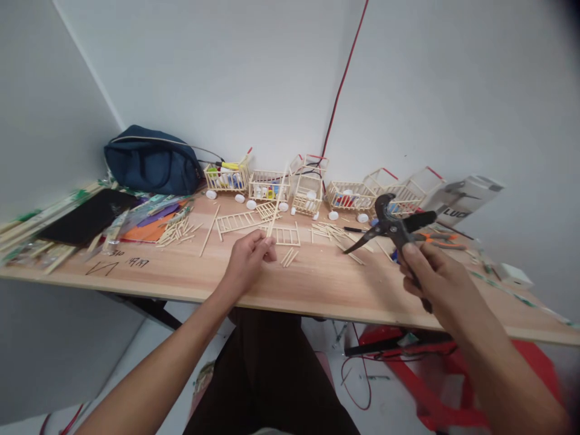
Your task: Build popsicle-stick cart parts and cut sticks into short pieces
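Note:
My left hand (252,257) is closed around the lower end of a thin pale wooden stick (280,202), which points up and away from me. Just beyond it, small ladder-like stick frames (238,223) lie on the table. Held up in my right hand (432,275) is a pair of black hand shears (394,226), blurred a little, with its jaws spread apart and nothing between them. Short cut sticks (289,258) lie between my hands, and a looser pile of sticks (333,231) is spread farther back.
Several miniature stick carts (265,186) with white wheels line the wall. A dark blue bag (151,160), a black mat (86,214) and stick bundles (176,232) occupy the left. Orange-handled pliers (441,241), a box (466,199) and a white block (514,275) lie right.

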{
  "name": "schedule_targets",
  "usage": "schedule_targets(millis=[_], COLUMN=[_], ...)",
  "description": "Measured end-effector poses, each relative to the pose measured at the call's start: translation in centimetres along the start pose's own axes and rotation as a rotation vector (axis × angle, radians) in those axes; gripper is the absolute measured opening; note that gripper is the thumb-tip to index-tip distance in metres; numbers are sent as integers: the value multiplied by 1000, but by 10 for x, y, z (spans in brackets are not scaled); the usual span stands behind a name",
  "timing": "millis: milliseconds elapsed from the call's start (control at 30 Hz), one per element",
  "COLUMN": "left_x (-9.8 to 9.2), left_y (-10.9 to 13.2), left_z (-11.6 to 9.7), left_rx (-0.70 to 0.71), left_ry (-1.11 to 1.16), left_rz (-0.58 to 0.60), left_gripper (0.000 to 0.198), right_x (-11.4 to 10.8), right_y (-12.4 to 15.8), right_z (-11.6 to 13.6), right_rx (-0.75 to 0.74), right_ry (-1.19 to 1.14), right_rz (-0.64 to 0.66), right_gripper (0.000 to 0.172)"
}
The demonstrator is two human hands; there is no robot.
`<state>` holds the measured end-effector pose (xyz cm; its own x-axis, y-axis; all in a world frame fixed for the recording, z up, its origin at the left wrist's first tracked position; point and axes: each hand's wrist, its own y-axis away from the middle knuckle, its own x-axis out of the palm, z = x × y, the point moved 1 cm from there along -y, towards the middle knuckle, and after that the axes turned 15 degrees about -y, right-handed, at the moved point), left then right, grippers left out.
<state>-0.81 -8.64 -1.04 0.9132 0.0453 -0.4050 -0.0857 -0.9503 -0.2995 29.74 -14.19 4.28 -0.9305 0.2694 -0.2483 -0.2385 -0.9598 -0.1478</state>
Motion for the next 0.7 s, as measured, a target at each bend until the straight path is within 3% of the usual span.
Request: schedule_targets(millis=[100,233,333,467,533,700], left_x=[22,45,49,49,52,56], left_y=[0,5,9,16,19,26], left_z=[-19,-34,-32,-26,-26,-23], left_rx=[-77,-193,-239,-263,-253,-172], left_ry=[226,394,424,419,370,179], left_rz=[-36,-26,-46,-58,-50,0], left_gripper=[22,25,26,27,26,31], right_x=[29,83,109,128,135,137], right_y=[27,56,67,77,82,87], right_z=[5,2,-6,-18,-25,-38], right_rx=[218,298,197,-61,-149,-85], right_ry=[-319,-626,-626,-390,-387,-618], right_rz=[92,148,158,316,373,267], right_gripper=[49,54,49,56,58,50])
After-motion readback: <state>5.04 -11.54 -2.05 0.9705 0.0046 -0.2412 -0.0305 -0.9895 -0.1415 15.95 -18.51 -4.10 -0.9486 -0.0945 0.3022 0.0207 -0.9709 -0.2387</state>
